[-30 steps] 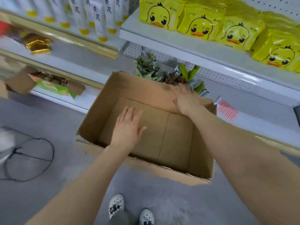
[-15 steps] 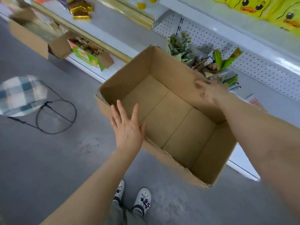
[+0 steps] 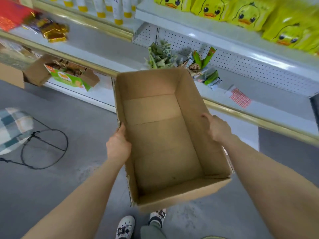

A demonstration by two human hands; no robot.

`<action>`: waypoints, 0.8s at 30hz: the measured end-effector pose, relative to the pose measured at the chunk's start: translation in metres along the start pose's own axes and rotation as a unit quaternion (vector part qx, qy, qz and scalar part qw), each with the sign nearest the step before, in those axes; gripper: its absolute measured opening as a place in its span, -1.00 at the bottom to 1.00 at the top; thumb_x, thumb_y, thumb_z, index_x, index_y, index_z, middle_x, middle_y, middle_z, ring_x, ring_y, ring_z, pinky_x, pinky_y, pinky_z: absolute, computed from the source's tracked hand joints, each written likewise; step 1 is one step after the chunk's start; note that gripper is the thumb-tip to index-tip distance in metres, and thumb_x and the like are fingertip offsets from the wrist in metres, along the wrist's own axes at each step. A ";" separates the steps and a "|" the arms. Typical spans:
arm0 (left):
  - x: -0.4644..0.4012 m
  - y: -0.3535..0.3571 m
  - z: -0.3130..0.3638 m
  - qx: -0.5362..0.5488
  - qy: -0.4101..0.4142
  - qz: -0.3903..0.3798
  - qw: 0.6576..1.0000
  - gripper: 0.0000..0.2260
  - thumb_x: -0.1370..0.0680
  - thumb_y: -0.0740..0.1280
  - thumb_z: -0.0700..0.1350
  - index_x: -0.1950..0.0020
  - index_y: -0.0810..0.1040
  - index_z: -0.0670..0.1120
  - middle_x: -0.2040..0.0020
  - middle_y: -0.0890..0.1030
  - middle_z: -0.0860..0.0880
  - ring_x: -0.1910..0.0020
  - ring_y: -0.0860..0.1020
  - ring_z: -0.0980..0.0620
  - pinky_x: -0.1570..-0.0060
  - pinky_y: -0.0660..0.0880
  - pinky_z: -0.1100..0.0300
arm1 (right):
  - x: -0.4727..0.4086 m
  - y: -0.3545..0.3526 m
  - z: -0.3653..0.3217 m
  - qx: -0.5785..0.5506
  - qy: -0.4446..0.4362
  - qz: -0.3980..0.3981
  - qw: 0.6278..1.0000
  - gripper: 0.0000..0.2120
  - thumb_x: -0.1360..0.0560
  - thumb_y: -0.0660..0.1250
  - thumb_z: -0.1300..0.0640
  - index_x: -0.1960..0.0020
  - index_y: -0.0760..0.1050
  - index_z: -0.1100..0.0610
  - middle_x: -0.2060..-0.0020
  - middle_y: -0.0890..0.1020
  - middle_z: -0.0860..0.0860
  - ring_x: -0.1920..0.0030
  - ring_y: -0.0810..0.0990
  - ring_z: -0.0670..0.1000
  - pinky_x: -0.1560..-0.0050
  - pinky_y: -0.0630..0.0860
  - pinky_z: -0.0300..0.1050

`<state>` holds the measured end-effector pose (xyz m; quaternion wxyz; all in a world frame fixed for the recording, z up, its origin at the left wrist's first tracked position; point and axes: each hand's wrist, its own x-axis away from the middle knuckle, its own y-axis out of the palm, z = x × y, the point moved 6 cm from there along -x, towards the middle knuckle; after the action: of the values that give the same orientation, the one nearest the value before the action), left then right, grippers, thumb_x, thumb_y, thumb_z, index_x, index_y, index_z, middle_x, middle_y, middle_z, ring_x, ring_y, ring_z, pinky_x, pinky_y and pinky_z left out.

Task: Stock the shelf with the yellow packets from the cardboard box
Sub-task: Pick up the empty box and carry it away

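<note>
Right, cardboard box (image 3: pixel 165 135) is empty, so my left hand (image 3: pixel 118 145) grips its left wall and my right hand (image 3: pixel 218 129) grips the right wall, holding it off the floor; yellow packets (image 3: pixel 241 12) already sit on the shelf (image 3: pixel 198 30), far right.

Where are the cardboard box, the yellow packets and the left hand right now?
cardboard box (image 3: pixel 165 152): head view, on its bare inside floor.
yellow packets (image 3: pixel 245 16): head view, on a duck-face packet on the top shelf.
left hand (image 3: pixel 118 146): head view, on the back of the hand.
</note>
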<state>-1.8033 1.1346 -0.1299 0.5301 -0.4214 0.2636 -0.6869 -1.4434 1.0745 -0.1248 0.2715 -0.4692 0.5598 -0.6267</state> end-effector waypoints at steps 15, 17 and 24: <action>0.084 -0.005 0.125 -0.030 0.302 -0.132 0.944 -0.40 -0.51 0.14 -0.35 -0.51 0.24 0.06 -0.30 0.52 -0.14 -0.15 0.53 -0.17 0.09 0.41 0.14 | 0.296 -0.009 0.115 -0.175 0.313 0.064 0.931 -0.49 -0.45 0.13 0.24 -0.34 0.35 -0.12 0.00 0.59 0.05 0.12 0.52 0.10 0.23 0.47 -0.11; 0.099 0.008 0.155 -0.042 0.347 -0.159 0.923 -0.35 -0.49 0.14 -0.38 -0.52 0.22 0.07 -0.37 0.46 -0.15 -0.16 0.52 -0.18 0.10 0.43 0.12 | 0.333 -0.014 0.134 -0.184 0.347 0.086 0.916 -0.50 -0.43 0.13 0.25 -0.30 0.38 -0.15 0.06 0.58 0.03 0.14 0.55 0.11 0.30 0.47 -0.12; 0.162 0.070 0.259 -0.060 0.416 -0.231 0.878 -0.22 -0.49 0.09 -0.40 -0.52 0.01 0.29 -0.46 0.36 -0.10 0.36 0.50 -0.01 0.47 0.32 0.21 | 0.427 -0.029 0.208 -0.203 0.454 0.141 0.856 -0.48 -0.40 0.16 0.26 -0.25 0.43 -0.18 0.15 0.54 -0.02 0.21 0.53 0.04 0.41 0.40 -0.19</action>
<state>-1.5590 0.9812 -0.0074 0.1716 -0.1772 0.3959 -0.8845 -1.4287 0.6186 0.0100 -0.0286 -0.0935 0.7959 -0.5974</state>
